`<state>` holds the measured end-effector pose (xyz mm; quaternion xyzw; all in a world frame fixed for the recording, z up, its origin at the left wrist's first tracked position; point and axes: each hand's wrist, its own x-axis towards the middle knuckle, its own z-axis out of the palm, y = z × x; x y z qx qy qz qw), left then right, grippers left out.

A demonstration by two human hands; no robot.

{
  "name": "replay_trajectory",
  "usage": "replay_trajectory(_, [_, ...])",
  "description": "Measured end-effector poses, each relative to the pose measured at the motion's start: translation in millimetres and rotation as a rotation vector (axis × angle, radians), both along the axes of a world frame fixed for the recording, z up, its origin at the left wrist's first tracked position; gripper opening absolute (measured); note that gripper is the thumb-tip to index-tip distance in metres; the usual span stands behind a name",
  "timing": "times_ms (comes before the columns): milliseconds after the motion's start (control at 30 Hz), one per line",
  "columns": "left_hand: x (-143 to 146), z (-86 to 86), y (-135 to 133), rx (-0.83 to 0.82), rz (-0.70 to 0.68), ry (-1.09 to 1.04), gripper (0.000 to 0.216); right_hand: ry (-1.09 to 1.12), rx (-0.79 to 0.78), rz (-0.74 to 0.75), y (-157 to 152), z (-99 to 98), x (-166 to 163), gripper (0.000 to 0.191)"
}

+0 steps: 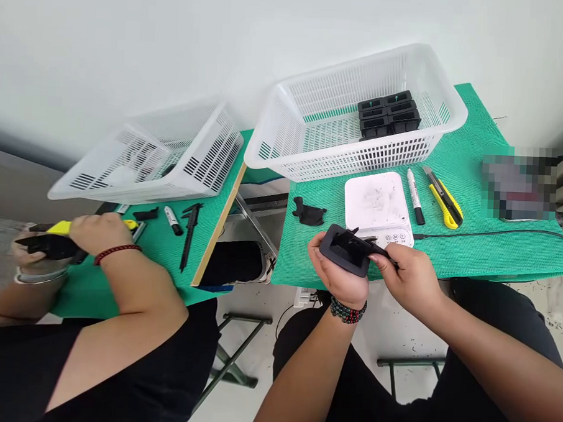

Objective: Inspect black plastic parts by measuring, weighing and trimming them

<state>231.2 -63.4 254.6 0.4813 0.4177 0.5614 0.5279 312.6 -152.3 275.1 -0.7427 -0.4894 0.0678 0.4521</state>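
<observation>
Plainly, in the head view, the left hand (341, 287) cradles a hollow black part (347, 266) above the near edge of the counter (302, 261), just nearer than the white scale (378, 199). Its fingers are curled around the outside, with the palm beneath and the rimmed opening facing up. The right hand (414, 273) is to the right of it, its thumb and forefinger closed in a pinch on a slim dark strip (377, 249) that reaches leftward over the opening. Whether this strip is a separate tool or belongs to the part, I cannot tell; where it crosses the opening, black lies against black. The left palm hides the part's underside, and the right hand's other fingers are folded out of sight.

Beyond, a white basket (353, 158) holds similar black pieces (389, 116) at its right end, their lower portions partly screened by the slotted near wall. A crumpled black scrap (309, 212) lies left of the scale; a marker (415, 196) and a yellow cutter (443, 197) lie to its right. Farther right, an object (516, 184) is pixelated beyond recognition. At far left, a co-worker's hands (91, 232) grip something black and yellow, blurred; that person's body is cut off by the frame.
</observation>
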Motion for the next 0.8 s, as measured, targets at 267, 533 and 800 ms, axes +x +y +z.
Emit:
replay_trajectory(267, [6, 9.5, 4, 0.268, 0.224, -0.106, 0.031, 0.041, 0.012, 0.054, 0, 3.1, -2, 0.043])
replay_trajectory(533, [5, 9.5, -1, 0.262, 0.219, -0.126, 0.030, 0.097, -0.074, 0.102, 0, -1.5, -4, 0.040])
replay_trajectory(800, [4, 9.5, -2, 0.245, 0.177, -0.133, 0.033, 0.121, -0.089, 0.131, 0, -2.8, -4, 0.041])
